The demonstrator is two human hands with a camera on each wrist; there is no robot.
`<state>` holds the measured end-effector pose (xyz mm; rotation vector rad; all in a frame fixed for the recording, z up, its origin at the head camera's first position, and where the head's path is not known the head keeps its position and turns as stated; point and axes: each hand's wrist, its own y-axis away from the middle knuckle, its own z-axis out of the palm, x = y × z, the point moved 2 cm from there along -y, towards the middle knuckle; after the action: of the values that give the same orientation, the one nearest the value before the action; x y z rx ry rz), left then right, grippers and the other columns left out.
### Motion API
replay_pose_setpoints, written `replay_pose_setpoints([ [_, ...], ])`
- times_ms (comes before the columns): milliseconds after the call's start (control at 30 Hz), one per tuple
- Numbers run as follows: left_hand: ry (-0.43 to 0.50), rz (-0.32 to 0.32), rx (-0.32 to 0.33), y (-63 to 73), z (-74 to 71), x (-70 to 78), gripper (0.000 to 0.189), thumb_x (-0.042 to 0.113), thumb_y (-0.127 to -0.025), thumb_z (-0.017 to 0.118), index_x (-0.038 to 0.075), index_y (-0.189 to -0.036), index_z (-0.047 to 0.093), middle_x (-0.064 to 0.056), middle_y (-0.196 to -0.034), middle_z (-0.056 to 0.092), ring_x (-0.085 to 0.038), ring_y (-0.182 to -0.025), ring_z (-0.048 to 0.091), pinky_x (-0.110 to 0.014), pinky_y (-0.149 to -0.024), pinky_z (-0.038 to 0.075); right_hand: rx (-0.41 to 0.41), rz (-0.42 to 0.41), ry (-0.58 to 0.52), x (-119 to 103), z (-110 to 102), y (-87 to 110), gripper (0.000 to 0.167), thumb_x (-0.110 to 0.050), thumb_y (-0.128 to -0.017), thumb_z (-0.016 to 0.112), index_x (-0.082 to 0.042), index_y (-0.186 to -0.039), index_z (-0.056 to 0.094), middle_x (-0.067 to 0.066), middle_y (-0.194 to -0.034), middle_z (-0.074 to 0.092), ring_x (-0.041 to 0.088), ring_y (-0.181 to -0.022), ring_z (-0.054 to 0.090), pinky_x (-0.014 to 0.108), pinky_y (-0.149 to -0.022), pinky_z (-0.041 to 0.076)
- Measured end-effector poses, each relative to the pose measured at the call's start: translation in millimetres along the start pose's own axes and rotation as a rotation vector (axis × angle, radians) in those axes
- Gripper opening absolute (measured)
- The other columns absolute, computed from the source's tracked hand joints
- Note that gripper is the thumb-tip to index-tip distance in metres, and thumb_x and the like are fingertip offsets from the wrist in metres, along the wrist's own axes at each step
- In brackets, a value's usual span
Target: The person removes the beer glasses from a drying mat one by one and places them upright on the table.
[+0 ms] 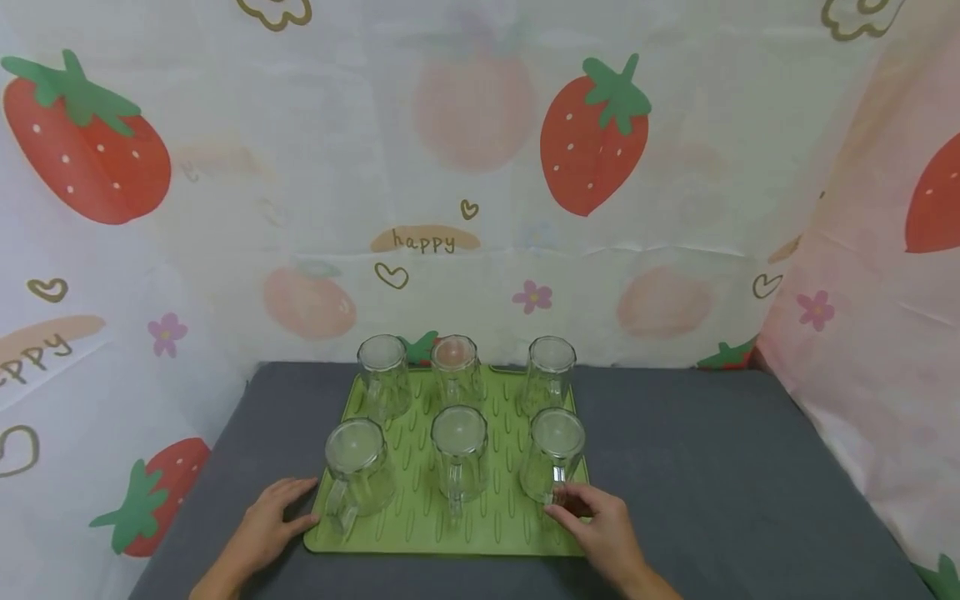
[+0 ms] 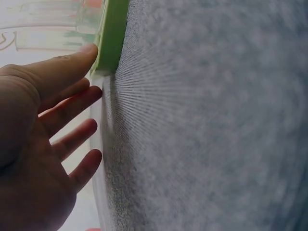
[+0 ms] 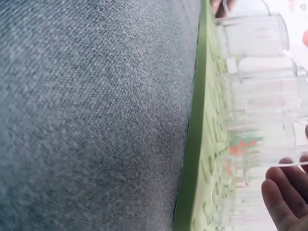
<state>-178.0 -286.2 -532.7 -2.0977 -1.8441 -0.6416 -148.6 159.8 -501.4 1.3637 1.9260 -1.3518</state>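
Six clear glass mugs stand upside down on a green ribbed drying mat, in two rows. In the head view my right hand (image 1: pixel 603 533) pinches the handle of the front right mug (image 1: pixel 551 446) between thumb and fingers; the wrist view shows its fingertips (image 3: pixel 273 192) at the glass. My left hand (image 1: pixel 262 527) touches the left edge of the mat (image 1: pixel 420 537) with fingers spread. In the left wrist view the thumb (image 2: pixel 72 67) lies against the mat's corner (image 2: pixel 111 43). Front left mug (image 1: pixel 360 467) and front middle mug (image 1: pixel 459 454) stand between the hands.
Dark grey cloth (image 1: pixel 712 475) covers the table around the mat. Behind the back row, with its back left mug (image 1: pixel 384 379), back middle mug (image 1: pixel 456 371) and back right mug (image 1: pixel 551 375), hangs a strawberry-print curtain (image 1: pixel 480 183). More curtain hangs on both sides.
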Motion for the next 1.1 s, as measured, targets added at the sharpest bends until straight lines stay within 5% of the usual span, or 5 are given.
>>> replay_pose_setpoints([
  [300,-0.003,-0.006,-0.019,-1.3,-1.4,5.4,0.056,0.019,-0.083,0.075,-0.005,-0.131,0.058,-0.027,-0.129,0.057,-0.051,-0.124,0.046,-0.064,-0.098,0.04,0.08,-0.093,0.163,-7.0,3.0,0.0,0.019,0.005,-0.069,0.082,-0.004,-0.08,0.07,-0.003,-0.07,0.068,0.0,-0.058,0.062,0.011,-0.054,0.049],
  [867,0.027,-0.022,-0.026,-1.2,2.1,10.0,0.05,0.007,-0.087,0.07,-0.003,-0.133,0.056,-0.02,-0.123,0.06,-0.041,-0.115,0.053,-0.056,-0.09,0.048,0.048,-0.047,0.395,-10.8,-15.1,-3.3,0.021,0.002,-0.073,0.079,-0.003,-0.093,0.075,-0.005,-0.069,0.065,0.005,-0.059,0.062,0.018,-0.054,0.053],
  [1100,0.018,-0.038,-0.028,-1.0,0.9,11.6,0.05,0.007,-0.087,0.069,-0.003,-0.135,0.055,-0.02,-0.124,0.06,-0.042,-0.116,0.051,-0.061,-0.092,0.043,0.04,-0.045,0.438,-10.4,-22.2,-4.4,0.024,0.004,-0.073,0.079,0.001,-0.096,0.073,0.002,-0.073,0.067,0.012,-0.062,0.066,0.02,-0.055,0.055],
])
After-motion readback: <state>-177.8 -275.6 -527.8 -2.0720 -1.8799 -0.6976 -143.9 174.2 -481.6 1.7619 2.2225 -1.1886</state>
